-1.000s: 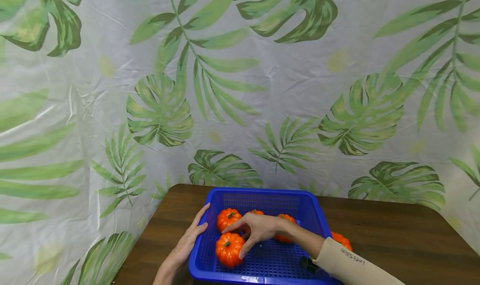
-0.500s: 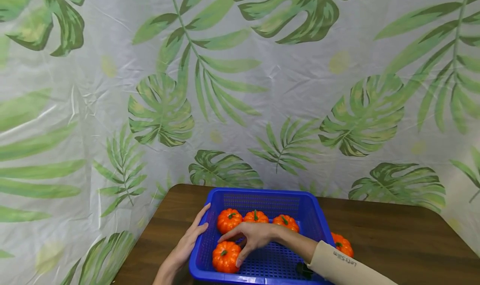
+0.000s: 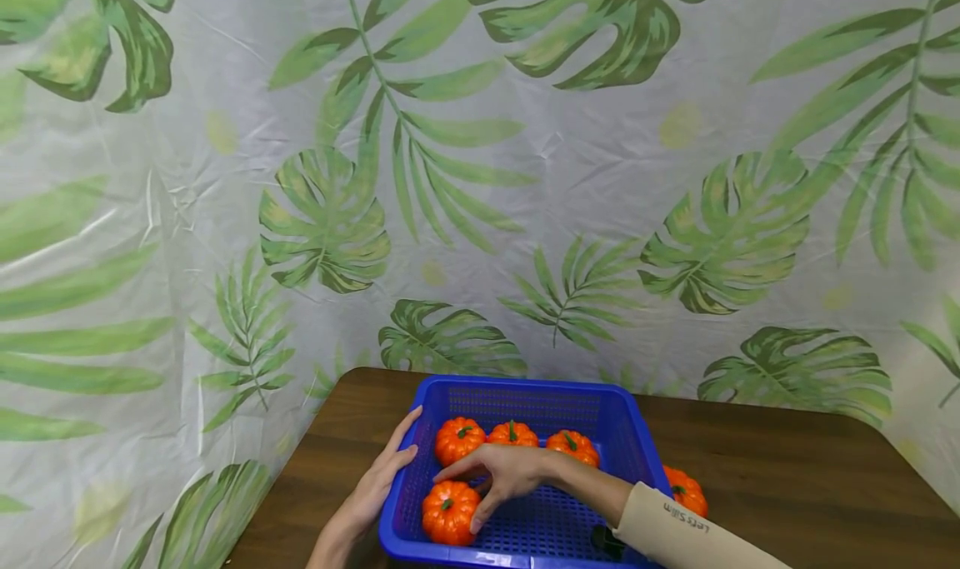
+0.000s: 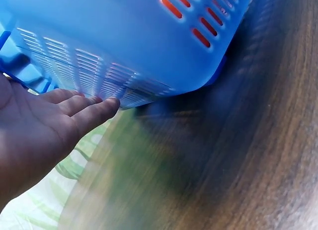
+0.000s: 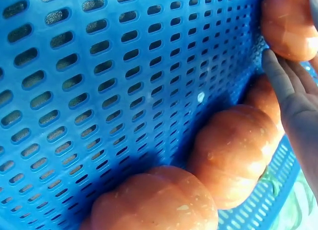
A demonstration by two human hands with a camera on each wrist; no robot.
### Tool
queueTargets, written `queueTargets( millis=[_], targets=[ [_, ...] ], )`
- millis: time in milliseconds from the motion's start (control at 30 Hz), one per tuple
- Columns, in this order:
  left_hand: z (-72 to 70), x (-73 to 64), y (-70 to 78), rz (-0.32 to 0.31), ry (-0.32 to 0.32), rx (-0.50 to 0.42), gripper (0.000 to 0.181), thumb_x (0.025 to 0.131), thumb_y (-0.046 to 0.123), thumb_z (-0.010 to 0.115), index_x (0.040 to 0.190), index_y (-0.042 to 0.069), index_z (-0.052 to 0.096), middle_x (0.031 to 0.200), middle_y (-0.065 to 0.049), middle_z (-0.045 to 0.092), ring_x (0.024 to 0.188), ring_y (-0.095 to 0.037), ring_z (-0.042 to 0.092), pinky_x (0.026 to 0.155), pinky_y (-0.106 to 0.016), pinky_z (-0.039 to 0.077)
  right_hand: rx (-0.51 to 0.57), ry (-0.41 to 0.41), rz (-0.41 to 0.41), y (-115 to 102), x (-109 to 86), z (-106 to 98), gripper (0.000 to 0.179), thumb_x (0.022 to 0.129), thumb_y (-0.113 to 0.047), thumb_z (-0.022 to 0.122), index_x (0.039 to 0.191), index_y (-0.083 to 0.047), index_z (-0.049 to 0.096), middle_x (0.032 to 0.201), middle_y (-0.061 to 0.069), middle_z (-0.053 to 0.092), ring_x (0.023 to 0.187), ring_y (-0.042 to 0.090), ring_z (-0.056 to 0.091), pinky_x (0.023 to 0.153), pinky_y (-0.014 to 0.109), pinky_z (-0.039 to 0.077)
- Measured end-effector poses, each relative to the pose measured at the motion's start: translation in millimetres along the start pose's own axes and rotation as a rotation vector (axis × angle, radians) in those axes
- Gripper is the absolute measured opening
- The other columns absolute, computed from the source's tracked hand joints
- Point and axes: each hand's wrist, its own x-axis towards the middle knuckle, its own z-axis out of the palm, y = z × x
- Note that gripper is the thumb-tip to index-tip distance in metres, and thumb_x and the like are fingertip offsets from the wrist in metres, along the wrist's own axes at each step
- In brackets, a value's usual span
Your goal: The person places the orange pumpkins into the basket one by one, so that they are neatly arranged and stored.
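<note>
A small orange pumpkin (image 3: 450, 512) with a green stem sits at the near left of a blue plastic basket (image 3: 517, 559). My right hand (image 3: 508, 474) reaches in over the basket and grips this pumpkin, thumb on its right side and fingers behind it. In the right wrist view, the fingers (image 5: 280, 81) lie against its lower side, close to the perforated floor. On the left, my left hand (image 3: 375, 481) rests against the basket's outer wall. Its fingers (image 4: 94, 115) look straight along that wall in the left wrist view.
Behind the right hand, several more pumpkins (image 3: 460, 441) form a row inside the basket. A dark green thing (image 3: 604, 541) lies by the sleeve, partly hidden. Another pumpkin (image 3: 686, 491) is outside, right of the basket, on the brown wooden table (image 3: 765, 452). A leaf-patterned sheet (image 3: 585, 219) hangs behind.
The right hand and its pumpkin have shifted nearer and slightly left inside the basket, uncovering the middle pumpkin of the back row. The left hand has stayed in place.
</note>
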Motion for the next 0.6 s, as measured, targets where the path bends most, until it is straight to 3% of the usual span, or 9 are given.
queueTargets(
  millis=[267, 467, 600],
  targets=[
    [0.9, 1.2, -2.4, -0.016, 0.003, -0.016, 0.059, 0.115, 0.028, 0.026, 0.167, 0.027, -0.002, 0.175, -0.016, -0.004, 0.158, -0.041, 0.009, 0.114, -0.025, 0.037, -0.008, -0.004, -0.011, 0, -2.0, 1, 0.071, 0.090, -0.001, 0.078, 0.154, -0.004, 0.048, 0.159, 0.012, 0.049, 0.142, 0.008, 0.048, 0.108, 0.019, 0.045],
    [1.3, 1.7, -1.9, -0.015, 0.000, -0.038, 0.059, 0.115, 0.028, 0.026, 0.167, 0.028, -0.002, 0.175, -0.015, -0.003, 0.158, -0.041, 0.009, 0.112, -0.021, 0.040, 0.020, 0.007, -0.018, -11, -7.7, -5, 0.070, 0.092, -0.003, 0.076, 0.155, -0.001, 0.045, 0.161, 0.016, 0.045, 0.149, 0.026, 0.044, 0.119, 0.033, 0.040],
    [0.4, 0.0, -1.2, -0.009, 0.001, -0.035, 0.059, 0.115, 0.029, 0.026, 0.167, 0.027, -0.002, 0.175, -0.015, -0.002, 0.157, -0.041, 0.011, 0.111, -0.021, 0.041, 0.010, 0.006, -0.015, -23, -15.0, -12, 0.066, 0.097, -0.010, 0.073, 0.156, -0.003, 0.044, 0.161, 0.017, 0.044, 0.150, 0.030, 0.042, 0.121, 0.041, 0.038]
  ],
)
